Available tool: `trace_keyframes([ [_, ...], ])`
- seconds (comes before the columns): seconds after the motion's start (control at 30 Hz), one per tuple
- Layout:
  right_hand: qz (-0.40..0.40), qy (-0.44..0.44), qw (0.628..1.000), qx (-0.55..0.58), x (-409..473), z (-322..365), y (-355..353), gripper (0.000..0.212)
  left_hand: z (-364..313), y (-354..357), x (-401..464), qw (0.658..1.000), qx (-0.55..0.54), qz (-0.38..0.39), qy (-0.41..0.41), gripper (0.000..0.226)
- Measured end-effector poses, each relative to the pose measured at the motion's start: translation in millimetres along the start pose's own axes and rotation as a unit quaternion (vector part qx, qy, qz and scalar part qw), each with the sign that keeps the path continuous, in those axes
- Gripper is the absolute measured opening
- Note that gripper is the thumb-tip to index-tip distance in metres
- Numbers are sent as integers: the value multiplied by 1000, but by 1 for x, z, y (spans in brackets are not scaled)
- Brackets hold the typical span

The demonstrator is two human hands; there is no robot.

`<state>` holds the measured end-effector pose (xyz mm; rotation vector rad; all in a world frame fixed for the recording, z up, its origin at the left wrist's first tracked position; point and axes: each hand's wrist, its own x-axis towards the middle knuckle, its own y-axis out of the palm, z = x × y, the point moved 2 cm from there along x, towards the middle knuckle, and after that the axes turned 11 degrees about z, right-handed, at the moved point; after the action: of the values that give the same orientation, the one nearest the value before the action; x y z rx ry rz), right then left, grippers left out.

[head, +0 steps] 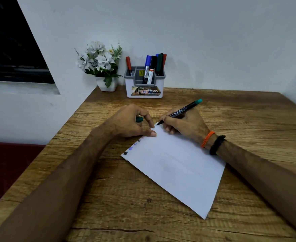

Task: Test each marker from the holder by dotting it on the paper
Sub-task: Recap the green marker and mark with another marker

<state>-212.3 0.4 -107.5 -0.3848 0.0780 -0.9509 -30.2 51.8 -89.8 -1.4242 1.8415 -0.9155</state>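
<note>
A white sheet of paper point(175, 165) lies angled on the wooden table point(248, 119). My right hand point(184, 124) grips an uncapped black marker with a teal end point(184, 109), its tip touching the paper's far corner. My left hand point(131, 121) holds the marker's green cap point(139, 119) in curled fingers while its fingertips press on the paper's far edge. Several ink marks, black and blue among them, run along the paper's left edge point(130, 149). The white and grey marker holder point(144, 88) stands at the back with several markers point(152, 67) upright in it.
A white pot of artificial white flowers point(100, 65) stands left of the holder against the wall. The table's left edge drops to a dark red seat point(4, 163). A dark window point(12, 49) is at the upper left.
</note>
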Motion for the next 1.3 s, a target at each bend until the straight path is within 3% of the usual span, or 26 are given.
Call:
trace_keyframes([
  [0.8, -8, -10, 1000, -16, 1, -2, -1, 9, 0, 0, 0, 1000, -3, 9, 2, 28],
  [1.07, -17, -15, 997, 80, 6, -2, -5, 11, 1, -1, -2, 1000, -12, 5, 5, 28],
  [1.2, -7, -27, 991, 132, 4, 3, -7, 5, 5, -5, -1, 997, -65, -39, -24, 30],
  [1.3, -2, -31, 984, 173, 3, 7, -8, 5, 7, -7, 0, 991, -122, -56, -16, 20],
])
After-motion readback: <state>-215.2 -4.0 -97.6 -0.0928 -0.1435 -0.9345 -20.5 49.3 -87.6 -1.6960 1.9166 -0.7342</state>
